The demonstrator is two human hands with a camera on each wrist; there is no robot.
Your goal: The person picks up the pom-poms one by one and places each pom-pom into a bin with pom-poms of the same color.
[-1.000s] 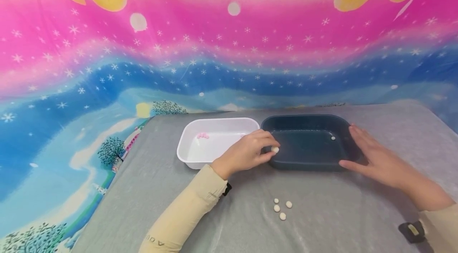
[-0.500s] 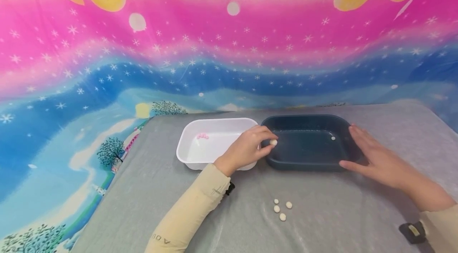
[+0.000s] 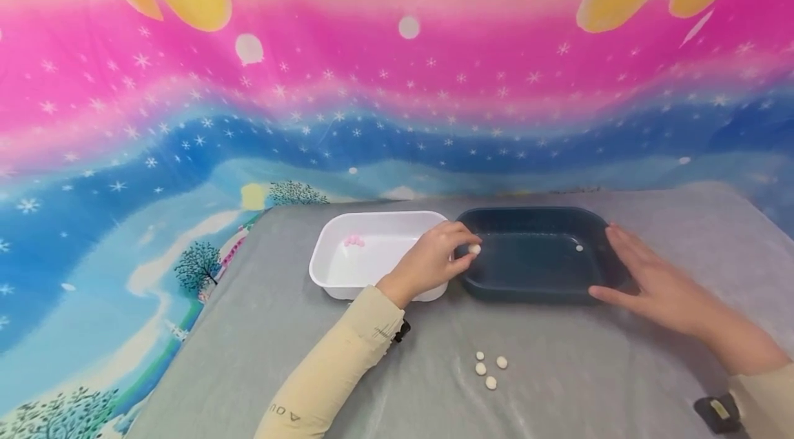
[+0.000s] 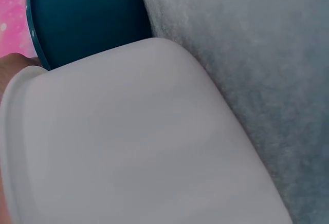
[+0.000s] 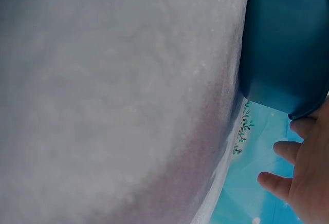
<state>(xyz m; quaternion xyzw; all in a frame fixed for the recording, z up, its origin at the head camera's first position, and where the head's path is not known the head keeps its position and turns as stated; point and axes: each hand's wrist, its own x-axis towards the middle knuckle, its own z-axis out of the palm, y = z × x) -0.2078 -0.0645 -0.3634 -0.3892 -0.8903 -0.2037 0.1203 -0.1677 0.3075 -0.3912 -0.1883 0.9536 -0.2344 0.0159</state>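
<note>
My left hand (image 3: 428, 258) pinches a small white ball (image 3: 474, 249) between thumb and fingertips, over the left end of a dark teal tray (image 3: 530, 291). The forearm crosses in front of a white tray (image 3: 335, 282). Against the teal tray's right end rests my right hand (image 3: 660, 280), fingers straight and thumb at the front corner. In the right wrist view, the fingers of that hand (image 5: 313, 167) are spread by the tray wall. One white ball (image 3: 579, 248) lies inside the teal tray. The left wrist view mostly shows the white tray's outer side (image 4: 118, 142), hiding the ball.
Several white balls (image 3: 480, 369) lie on the grey cloth (image 3: 558, 391) in front of the trays. Small pink pieces (image 3: 354, 240) sit in the white tray. The trays stand side by side. Behind the table hangs a colourful printed backdrop (image 3: 384, 80).
My left hand has risen slightly with the pinched ball, away from the teal tray's front edge. The right hand keeps its place on the tray. The head view has tilted a little.
</note>
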